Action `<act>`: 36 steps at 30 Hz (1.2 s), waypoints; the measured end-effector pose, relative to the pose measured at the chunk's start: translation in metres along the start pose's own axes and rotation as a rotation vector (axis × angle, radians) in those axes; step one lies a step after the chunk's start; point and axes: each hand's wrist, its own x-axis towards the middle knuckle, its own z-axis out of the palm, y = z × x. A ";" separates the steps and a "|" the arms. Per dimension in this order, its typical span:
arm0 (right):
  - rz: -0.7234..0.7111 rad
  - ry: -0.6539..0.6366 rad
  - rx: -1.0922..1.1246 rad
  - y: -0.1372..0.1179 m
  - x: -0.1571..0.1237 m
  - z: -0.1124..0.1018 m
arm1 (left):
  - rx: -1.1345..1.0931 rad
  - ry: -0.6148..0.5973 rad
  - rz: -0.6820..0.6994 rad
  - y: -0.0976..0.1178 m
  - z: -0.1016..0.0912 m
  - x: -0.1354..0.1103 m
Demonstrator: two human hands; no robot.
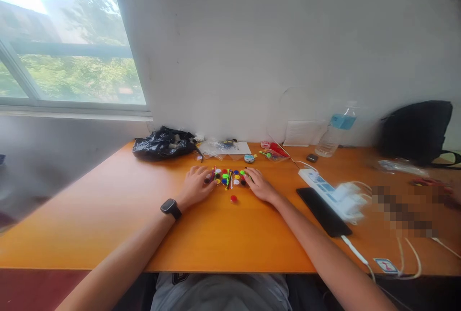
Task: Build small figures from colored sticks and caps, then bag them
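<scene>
My left hand (196,185) rests at the left end of a cluster of small round-lidded pots (225,176), fingers spread and thumb apart, touching or close beside the end ones. At the opposite end, my right hand (258,185) lies with its fingers stretched toward the pots. Red, white, yellow, blue, green and black lids show in rows. Thin sticks (229,179), yellow, black and white, lie across the middle; their exact kind is too small to tell. One red-lidded pot (234,199) stands apart, nearer to me. What lies under my fingertips is partly hidden.
Behind the pots are a black plastic bag (163,143), paper with clear wrapping (225,148), a small round tin (249,158) and a red item in a bag (277,149). Rightward are a water bottle (336,131), power strip (324,190), phone (323,211), cables and a black backpack (416,131).
</scene>
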 end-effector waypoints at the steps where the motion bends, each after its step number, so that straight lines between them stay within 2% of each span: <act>1: -0.003 0.002 -0.003 0.000 0.000 0.000 | 0.013 -0.003 -0.008 -0.001 0.001 0.000; 10: -0.007 0.000 -0.029 -0.003 0.000 -0.002 | 0.027 -0.012 0.057 0.004 0.010 0.001; 15: -0.017 0.001 -0.030 -0.002 0.000 -0.001 | 0.036 -0.040 0.054 0.005 0.009 0.001; 36: -0.006 -0.010 -0.038 -0.005 -0.001 -0.004 | -0.011 -0.025 0.029 0.002 0.013 0.000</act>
